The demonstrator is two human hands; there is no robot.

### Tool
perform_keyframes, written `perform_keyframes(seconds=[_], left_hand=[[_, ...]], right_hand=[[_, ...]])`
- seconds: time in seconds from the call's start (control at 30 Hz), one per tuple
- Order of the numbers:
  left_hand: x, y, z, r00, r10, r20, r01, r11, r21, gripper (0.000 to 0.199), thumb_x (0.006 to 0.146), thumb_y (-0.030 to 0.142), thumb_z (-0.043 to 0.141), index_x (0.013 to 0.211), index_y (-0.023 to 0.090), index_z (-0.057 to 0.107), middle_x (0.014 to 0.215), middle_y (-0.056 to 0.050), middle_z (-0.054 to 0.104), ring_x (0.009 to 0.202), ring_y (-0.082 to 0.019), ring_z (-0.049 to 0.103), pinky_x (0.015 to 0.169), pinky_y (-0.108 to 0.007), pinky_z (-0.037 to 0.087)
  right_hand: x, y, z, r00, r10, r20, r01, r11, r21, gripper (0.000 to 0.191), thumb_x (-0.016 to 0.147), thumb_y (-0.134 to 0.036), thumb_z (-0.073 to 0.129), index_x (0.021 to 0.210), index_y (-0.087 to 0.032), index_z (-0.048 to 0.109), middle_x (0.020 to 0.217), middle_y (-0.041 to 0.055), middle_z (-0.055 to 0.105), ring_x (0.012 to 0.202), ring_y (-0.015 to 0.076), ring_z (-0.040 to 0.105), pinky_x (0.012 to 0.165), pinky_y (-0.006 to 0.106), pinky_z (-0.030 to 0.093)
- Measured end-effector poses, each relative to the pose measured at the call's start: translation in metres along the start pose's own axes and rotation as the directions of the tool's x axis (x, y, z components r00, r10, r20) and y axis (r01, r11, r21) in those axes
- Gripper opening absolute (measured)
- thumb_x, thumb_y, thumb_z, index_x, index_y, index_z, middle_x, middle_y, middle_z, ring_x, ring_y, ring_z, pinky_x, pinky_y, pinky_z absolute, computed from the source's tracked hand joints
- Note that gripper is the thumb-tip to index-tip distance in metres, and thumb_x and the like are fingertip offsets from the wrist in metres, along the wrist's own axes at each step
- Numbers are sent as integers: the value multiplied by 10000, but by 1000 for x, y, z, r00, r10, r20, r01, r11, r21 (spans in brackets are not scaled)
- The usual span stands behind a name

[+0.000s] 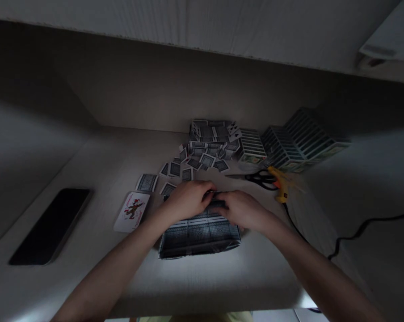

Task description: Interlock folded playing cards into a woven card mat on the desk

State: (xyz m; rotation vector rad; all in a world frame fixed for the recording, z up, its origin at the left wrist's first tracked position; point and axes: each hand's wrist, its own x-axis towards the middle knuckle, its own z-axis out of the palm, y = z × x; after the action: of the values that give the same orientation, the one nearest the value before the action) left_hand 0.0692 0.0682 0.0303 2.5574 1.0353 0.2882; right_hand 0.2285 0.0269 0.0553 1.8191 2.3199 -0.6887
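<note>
Two hands [185, 200] [244, 210] (both bare) rest on one playing-card panel [199, 235].

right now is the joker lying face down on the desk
No, the joker card lies face up with its jester showing, off to the side of the left hand.

Left hand [187, 200] and right hand [242, 210] nearly meeting, palms down, fingers curled, forearms [111, 268] angled inward
</note>
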Motion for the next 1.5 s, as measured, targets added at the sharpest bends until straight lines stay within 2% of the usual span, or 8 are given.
perform_keyframes(seconds=[0.3,0.4,0.5,0.63,0.8,0.97,1.33,1.5], left_hand=[[1,5,3,999,45,-10,-43,989,139,209,861,274,385,884,207,581,806,-39,669,734,-200,626,594,-281,426],[1,4,4,999,42,-16,-39,992,124,217,864,279,387,914,214,588,827,-39,673,748,-200,627,599,-283,428],[1,3,5,999,41,-19,-38,992,119,223,864,281,389,913,216,596,835,-38,674,755,-200,627,604,-285,430],[1,3,6,998,59,-19,-57,993,108,221,862,273,399,902,215,608,843,-35,675,776,-195,625,628,-285,438],[1,3,7,998,59,2,-59,995,85,229,862,268,397,899,214,616,841,-44,675,789,-193,624,655,-290,450],[0,3,6,1000,-6,18,4,998,69,312,841,273,434,1143,282,508,926,-36,672,833,-203,630,686,-292,462],[2,3,9,986,-71,153,27,963,270,213,836,248,406,902,198,603,786,-92,663,747,-244,631,614,-329,457],[3,4,6,989,-54,135,16,963,270,220,832,269,410,888,194,608,785,-91,668,751,-244,635,608,-318,448]], right_hand=[[-9,20,4,978,-63,-200,61,998,-18,205,827,-305,485,836,-265,685,738,6,695,640,148,612,555,239,361],[-14,27,-1,940,-46,-339,64,997,43,150,798,-291,542,814,-237,681,682,-2,666,606,135,586,546,231,380],[-17,32,-5,879,-102,-465,111,994,-8,129,790,-243,559,844,-214,672,807,26,656,785,168,586,652,253,419],[-15,34,-3,884,-202,-421,202,978,-46,197,827,-159,479,855,-217,665,867,23,652,841,161,578,735,264,424],[-13,33,3,898,-217,-383,163,972,-170,229,830,-113,428,830,-186,644,814,41,644,792,164,574,694,263,406],[-12,31,3,903,-248,-351,143,944,-299,199,776,-54,442,750,-174,599,766,45,606,770,170,546,653,264,365],[-2,37,21,800,-285,-529,248,958,-142,258,730,4,405,709,-166,597,732,43,590,750,164,531,679,266,385],[0,37,25,801,-251,-543,261,963,-61,270,742,-6,409,711,-173,619,716,40,601,756,167,543,692,273,407]])
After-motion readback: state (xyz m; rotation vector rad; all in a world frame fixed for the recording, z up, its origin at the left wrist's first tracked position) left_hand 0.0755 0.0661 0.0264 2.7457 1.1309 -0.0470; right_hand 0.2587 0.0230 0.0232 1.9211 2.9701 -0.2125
